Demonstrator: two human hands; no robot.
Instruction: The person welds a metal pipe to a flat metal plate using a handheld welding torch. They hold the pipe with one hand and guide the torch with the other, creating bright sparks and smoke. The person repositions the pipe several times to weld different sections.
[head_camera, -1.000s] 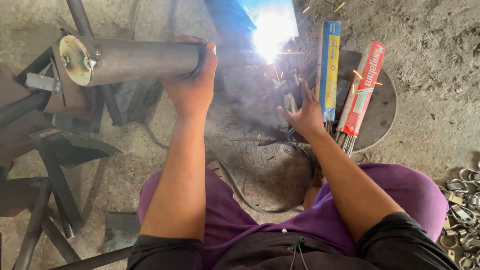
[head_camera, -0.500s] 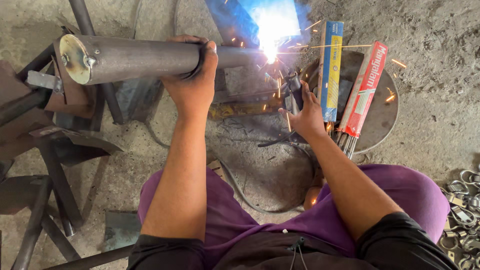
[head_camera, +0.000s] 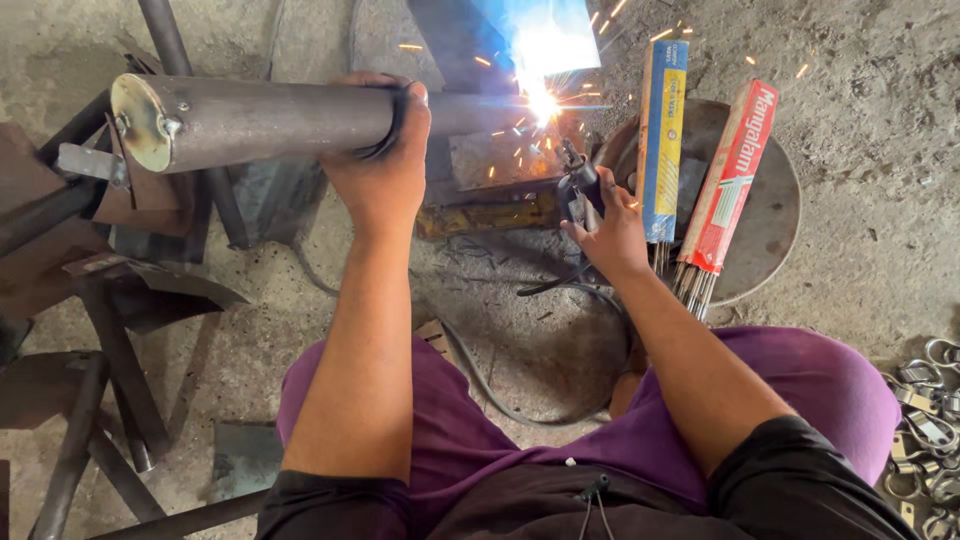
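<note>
My left hand (head_camera: 382, 160) grips a thick grey steel pipe (head_camera: 260, 118) that lies level across the upper left, its capped end pointing left. My right hand (head_camera: 610, 225) holds a dark welding electrode holder (head_camera: 578, 188), aimed up at the pipe's far end. A bright white-blue arc (head_camera: 540, 100) burns there and throws orange sparks outward. A rusty metal bar (head_camera: 490, 208) lies on the ground just under the arc, between both hands.
Two long boxes of welding rods, one blue and yellow (head_camera: 663, 140) and one red (head_camera: 732, 175), lean on a round metal plate (head_camera: 770, 210). Dark steel frame pieces (head_camera: 90, 300) crowd the left. A black cable (head_camera: 500, 390) loops by my purple-clad legs. Metal rings (head_camera: 925, 400) lie at right.
The arc's glare has shrunk from a wide white flare with smoke to a small bright point with sparks. My right hand has shifted slightly up and right. The left hand holds the pipe as before.
</note>
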